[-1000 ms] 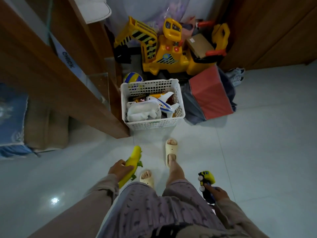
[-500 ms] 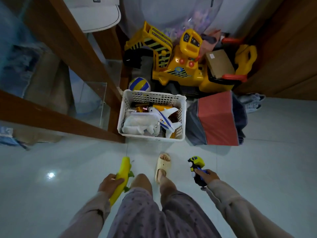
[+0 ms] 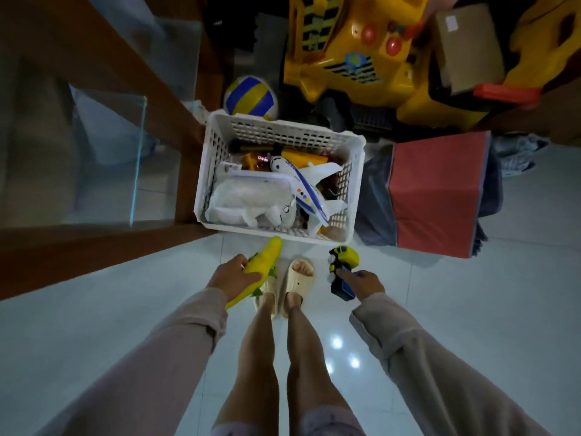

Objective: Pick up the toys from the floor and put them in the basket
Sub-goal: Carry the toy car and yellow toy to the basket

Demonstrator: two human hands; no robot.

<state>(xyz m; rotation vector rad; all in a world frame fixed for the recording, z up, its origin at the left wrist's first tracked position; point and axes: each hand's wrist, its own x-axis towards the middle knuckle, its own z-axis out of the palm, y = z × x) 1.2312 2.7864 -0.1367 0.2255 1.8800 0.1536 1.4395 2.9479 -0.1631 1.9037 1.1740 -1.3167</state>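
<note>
left hand [image 3: 231,276] grips yellow toy [image 3: 258,268] pointing at basket [image 3: 356,184]; right hand [image 3: 366,283] grips toy truck [image 3: 342,269].

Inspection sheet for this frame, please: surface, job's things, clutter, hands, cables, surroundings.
Surface: glossy pale tiled floor, light reflections.
Job's things: white slatted basket holding a toy airplane and a white plush toy, among others.
Clutter: volleyball, yellow ride-on excavator, red box behind and beside the basket.
Hands: left hand holds a yellow toy; right hand holds a yellow and blue toy vehicle.
Cables: nothing seen.
Surroundings: wooden furniture with a glass panel, left.
</note>
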